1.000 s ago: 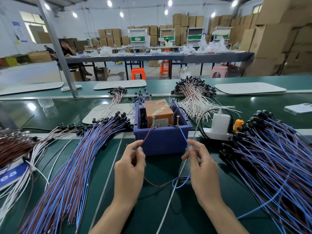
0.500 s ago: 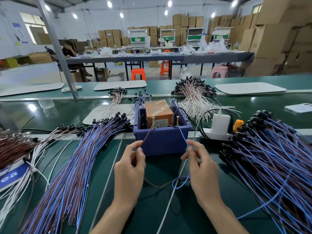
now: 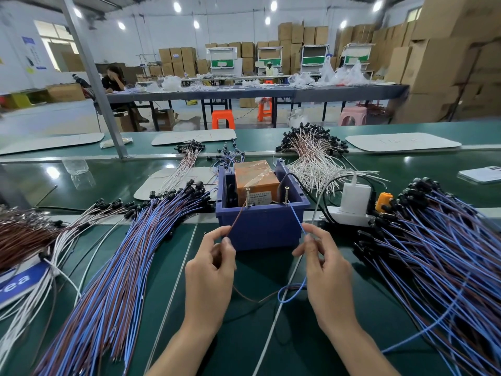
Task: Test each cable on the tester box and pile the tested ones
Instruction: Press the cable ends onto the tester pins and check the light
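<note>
our left hand pinched brown lead, right hand blue lead, both running ahead of fingers to tester box; cable piles lay outboard.

I see tester: orange tape-wrapped box, upright inside dark-blue plastic bin at centre of green belt. Two brass screws stand at bin's near rim. Thin cable under test: brown lead runs up to left screw, blue lead to right screw, middle looped slack on belt before bin. Left pile of blue-brown cables fans toward bin; right pile of blue-brown cables likewise. Which one is tested, I can't tell.
</note>
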Demonstrator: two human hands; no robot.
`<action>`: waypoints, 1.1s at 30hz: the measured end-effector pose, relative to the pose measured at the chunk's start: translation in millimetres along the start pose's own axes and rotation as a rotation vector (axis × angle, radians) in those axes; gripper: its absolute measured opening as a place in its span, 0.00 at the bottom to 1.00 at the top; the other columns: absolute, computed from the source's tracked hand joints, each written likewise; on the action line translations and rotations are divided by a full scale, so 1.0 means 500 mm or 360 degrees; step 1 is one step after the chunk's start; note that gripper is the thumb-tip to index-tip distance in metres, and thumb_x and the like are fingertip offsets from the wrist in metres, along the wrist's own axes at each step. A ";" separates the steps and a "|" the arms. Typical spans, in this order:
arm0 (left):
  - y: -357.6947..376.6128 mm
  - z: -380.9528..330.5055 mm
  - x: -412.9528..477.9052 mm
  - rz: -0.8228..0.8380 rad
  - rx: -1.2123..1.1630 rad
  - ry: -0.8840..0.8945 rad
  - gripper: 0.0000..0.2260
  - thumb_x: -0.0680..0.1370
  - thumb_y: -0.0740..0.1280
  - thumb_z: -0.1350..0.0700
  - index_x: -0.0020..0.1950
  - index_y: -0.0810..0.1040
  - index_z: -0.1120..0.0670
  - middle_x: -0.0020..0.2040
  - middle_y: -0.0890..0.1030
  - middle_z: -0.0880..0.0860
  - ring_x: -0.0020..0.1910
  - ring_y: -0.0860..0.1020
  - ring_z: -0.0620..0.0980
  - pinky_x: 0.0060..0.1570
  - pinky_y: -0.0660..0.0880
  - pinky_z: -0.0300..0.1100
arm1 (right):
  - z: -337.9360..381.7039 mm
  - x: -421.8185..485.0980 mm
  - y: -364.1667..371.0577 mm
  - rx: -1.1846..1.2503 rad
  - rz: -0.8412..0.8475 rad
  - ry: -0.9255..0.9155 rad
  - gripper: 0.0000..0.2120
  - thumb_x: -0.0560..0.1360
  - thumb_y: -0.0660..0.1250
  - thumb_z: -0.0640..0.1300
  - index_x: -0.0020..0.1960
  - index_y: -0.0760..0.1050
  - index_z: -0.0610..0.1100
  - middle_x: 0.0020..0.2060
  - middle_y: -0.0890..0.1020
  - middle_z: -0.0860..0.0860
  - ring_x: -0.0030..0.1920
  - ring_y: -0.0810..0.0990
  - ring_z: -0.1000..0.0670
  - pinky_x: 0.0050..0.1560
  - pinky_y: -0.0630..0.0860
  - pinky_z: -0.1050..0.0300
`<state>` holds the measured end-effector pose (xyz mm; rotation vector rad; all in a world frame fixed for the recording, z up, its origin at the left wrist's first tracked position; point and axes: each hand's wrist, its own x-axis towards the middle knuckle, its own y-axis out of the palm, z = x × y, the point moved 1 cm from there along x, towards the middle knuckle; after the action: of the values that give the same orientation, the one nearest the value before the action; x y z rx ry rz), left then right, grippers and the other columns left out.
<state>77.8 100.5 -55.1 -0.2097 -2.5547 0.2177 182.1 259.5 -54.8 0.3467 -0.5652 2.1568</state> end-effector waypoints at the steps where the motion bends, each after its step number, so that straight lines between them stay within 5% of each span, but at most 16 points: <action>1: 0.000 0.000 0.000 0.0001 -0.0003 -0.0002 0.09 0.82 0.62 0.51 0.56 0.76 0.37 0.30 0.75 0.53 0.29 0.72 0.56 0.27 0.69 0.48 | 0.001 0.001 0.001 -0.0004 0.0005 -0.0004 0.11 0.83 0.57 0.53 0.59 0.71 0.68 0.41 0.83 0.59 0.24 0.71 0.55 0.29 0.65 0.59; 8: 0.000 0.001 0.000 0.0007 -0.0006 0.0000 0.09 0.81 0.62 0.51 0.56 0.77 0.38 0.30 0.75 0.54 0.26 0.68 0.46 0.26 0.66 0.42 | 0.003 0.002 0.001 -0.0032 0.0006 -0.0012 0.12 0.83 0.58 0.51 0.59 0.70 0.68 0.41 0.83 0.60 0.24 0.71 0.55 0.29 0.66 0.59; 18: 0.000 0.000 0.001 0.0024 -0.0002 -0.0009 0.09 0.82 0.62 0.51 0.56 0.76 0.36 0.31 0.75 0.53 0.26 0.68 0.46 0.25 0.66 0.45 | 0.006 0.002 0.002 0.0061 0.0036 0.0057 0.11 0.83 0.59 0.51 0.60 0.74 0.65 0.40 0.83 0.58 0.24 0.70 0.56 0.29 0.67 0.58; 24: -0.001 0.002 0.002 0.0026 -0.0026 -0.0032 0.10 0.82 0.63 0.53 0.55 0.77 0.36 0.32 0.76 0.54 0.26 0.68 0.44 0.25 0.66 0.43 | 0.013 0.014 -0.006 0.0629 0.0066 0.0394 0.18 0.82 0.62 0.40 0.54 0.82 0.62 0.35 0.82 0.54 0.26 0.66 0.56 0.26 0.66 0.68; 33: -0.001 0.002 0.002 0.0018 -0.0030 -0.0033 0.10 0.82 0.63 0.53 0.56 0.77 0.37 0.32 0.76 0.53 0.26 0.68 0.43 0.25 0.66 0.40 | 0.008 0.032 -0.017 0.1330 0.0302 0.0793 0.20 0.80 0.59 0.35 0.54 0.86 0.52 0.42 0.83 0.50 0.21 0.59 0.55 0.21 0.61 0.62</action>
<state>76.4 100.2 -55.5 -0.2306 -2.5775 0.2012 179.5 272.6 -42.2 0.1776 0.6299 2.4540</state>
